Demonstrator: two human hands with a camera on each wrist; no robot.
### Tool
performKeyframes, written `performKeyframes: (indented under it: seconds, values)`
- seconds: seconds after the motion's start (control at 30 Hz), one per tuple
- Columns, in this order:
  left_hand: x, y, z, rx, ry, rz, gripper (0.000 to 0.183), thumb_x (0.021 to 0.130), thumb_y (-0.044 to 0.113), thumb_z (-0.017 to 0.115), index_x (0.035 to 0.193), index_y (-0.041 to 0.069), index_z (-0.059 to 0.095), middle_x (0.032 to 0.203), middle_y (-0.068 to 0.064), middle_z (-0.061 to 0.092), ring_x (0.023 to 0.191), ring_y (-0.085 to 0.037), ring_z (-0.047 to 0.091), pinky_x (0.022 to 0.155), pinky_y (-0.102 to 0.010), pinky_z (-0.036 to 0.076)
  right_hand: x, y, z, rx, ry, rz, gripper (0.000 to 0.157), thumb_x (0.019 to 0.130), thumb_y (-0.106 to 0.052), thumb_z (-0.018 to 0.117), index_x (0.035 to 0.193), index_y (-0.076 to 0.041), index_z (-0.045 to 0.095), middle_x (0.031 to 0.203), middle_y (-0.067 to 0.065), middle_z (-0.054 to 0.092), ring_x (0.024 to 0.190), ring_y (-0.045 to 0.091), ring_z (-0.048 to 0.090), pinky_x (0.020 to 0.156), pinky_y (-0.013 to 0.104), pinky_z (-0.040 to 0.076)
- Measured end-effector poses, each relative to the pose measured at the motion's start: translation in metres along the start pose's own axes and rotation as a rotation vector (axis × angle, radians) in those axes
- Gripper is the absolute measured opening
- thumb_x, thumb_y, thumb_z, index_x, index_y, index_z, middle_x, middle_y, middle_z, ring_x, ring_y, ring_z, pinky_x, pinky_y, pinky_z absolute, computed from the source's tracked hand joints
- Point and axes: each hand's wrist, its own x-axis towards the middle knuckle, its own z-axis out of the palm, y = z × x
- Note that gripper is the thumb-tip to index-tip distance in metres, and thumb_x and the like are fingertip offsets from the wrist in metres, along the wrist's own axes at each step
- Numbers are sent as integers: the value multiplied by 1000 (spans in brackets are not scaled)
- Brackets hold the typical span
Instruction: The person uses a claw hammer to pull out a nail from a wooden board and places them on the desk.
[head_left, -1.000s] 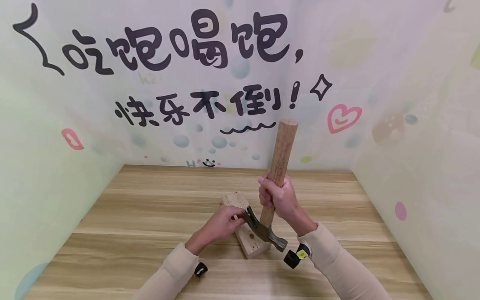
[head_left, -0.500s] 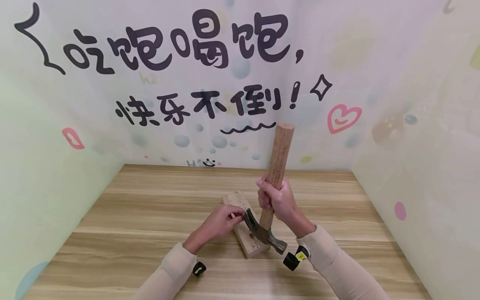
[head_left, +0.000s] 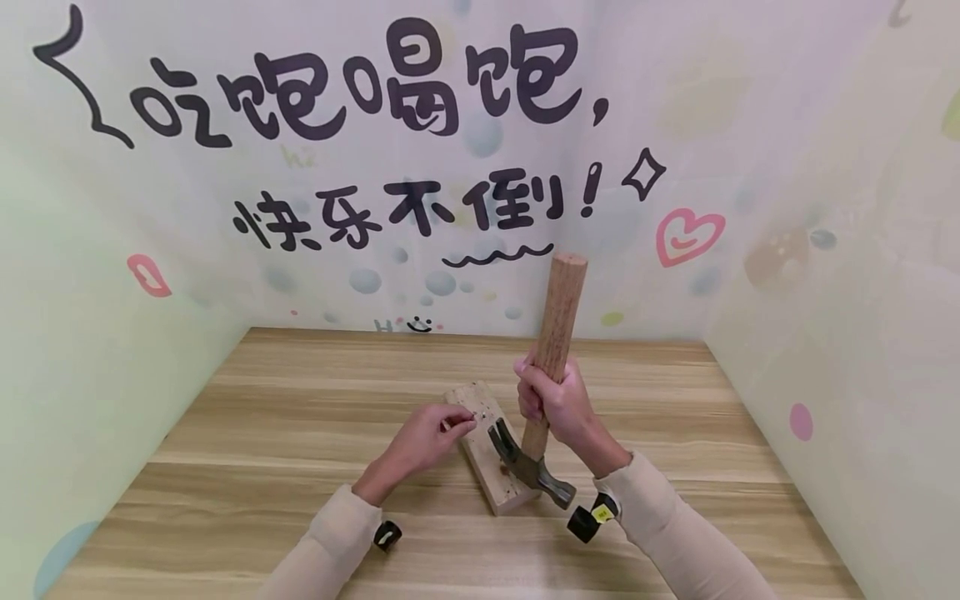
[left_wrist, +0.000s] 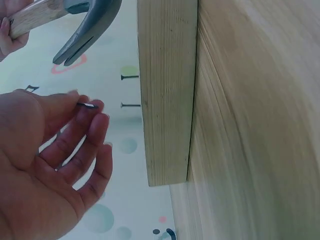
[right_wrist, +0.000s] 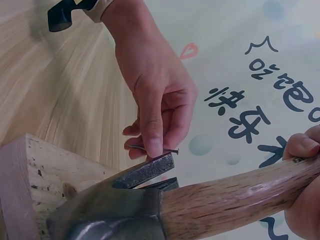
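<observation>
My left hand (head_left: 422, 435) pinches a nail (right_wrist: 172, 151) between thumb and forefinger, left of the claw and above the block; in the left wrist view the nail (left_wrist: 89, 105) shows at the fingertips. With curled fingers my right hand (head_left: 557, 398) grips the wooden handle of a claw hammer (head_left: 564, 312), its head lowest and the handle rising upward. The claw hangs over the wooden block (head_left: 480, 462), apart from the left fingers. Two other nails, an upper nail (left_wrist: 131, 77) and a lower nail (left_wrist: 131, 105), stand out of the block's face in the left wrist view.
The block lies slantwise on a wood-grain table (head_left: 300, 400). Printed white walls (head_left: 480, 292) enclose the table at the back and both sides. A black camera (head_left: 583, 523) sits at the right wrist and a smaller black device (head_left: 387, 535) at the left.
My left hand has drawn away from the hammer's claw, to the left, with the nail in its fingertips. The hammer has dipped slightly; the block stays where it was.
</observation>
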Motion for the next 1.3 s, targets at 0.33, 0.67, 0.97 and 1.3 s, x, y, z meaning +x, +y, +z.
performKeyframes:
  seconds: [0.33,0.67,0.97,1.3]
  values:
    - [-7,-15,-9,137,117,-120,9,92,12,69,87,6,74,77,1,69,69,-8,57,64,-26,48,-2,4,-3,-22,1,10,22,98,-5,51,78,-7,43,49,5,33,37,19,29,35,32,26]
    - [-13,-27,-13,186,158,-209,9,89,9,72,81,7,71,78,0,71,71,-12,64,67,-33,53,-3,8,-4,-37,-4,14,23,98,-7,52,78,-6,42,48,3,35,37,16,31,35,31,27]
    - [-23,-43,-23,264,119,-398,5,87,13,72,84,9,73,78,-2,69,72,-13,62,64,-34,51,-1,8,-2,-73,-22,14,23,98,-5,51,77,-3,41,48,5,34,37,19,30,35,31,27]
    - [-32,-56,-36,350,105,-501,11,84,9,66,74,9,65,70,-2,61,62,-17,54,54,-32,43,1,12,1,-101,-17,29,26,97,-5,52,76,4,40,49,5,37,39,14,34,36,30,29]
